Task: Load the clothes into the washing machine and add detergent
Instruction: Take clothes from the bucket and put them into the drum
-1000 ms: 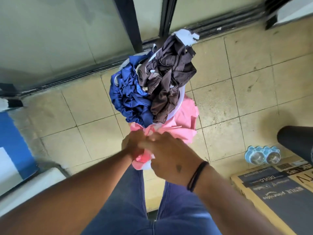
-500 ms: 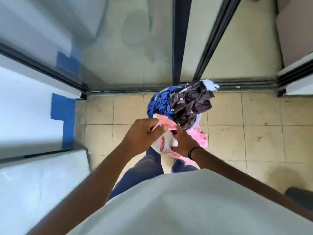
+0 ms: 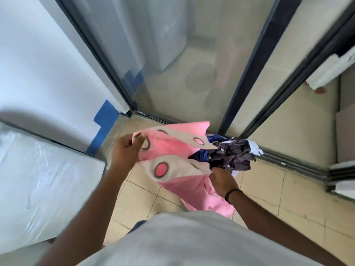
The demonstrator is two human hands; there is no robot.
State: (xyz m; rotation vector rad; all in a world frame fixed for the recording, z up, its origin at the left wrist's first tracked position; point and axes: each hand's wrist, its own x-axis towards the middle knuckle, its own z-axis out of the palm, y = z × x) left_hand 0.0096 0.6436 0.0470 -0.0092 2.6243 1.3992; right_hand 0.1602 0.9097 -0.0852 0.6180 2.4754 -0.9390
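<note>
A pink cloth [image 3: 172,150] with white patches and ringed spots is stretched out between my hands above the tiled floor. My left hand [image 3: 125,152] grips its left edge, fingers curled round the fabric. My right hand [image 3: 221,179] holds the cloth's right side, at the edge of the laundry pile. That pile holds a dark brown garment [image 3: 234,157], a blue garment [image 3: 201,156] and a bit of white fabric [image 3: 254,148]; the basket under it is hidden. Behind the glass door a white washing machine [image 3: 167,35] shows faintly.
A sliding glass door with dark frames [image 3: 247,73] stands just ahead. A white plastic-wrapped surface [image 3: 44,179] lies at the left, below a white wall with blue tape [image 3: 104,120]. White panels [image 3: 342,181] lean at the right over beige floor tiles [image 3: 288,198].
My head has tilted up, so the glass door fills more of the view. Both hands have lifted the pink cloth from under the pile and spread it apart, left hand moving left.
</note>
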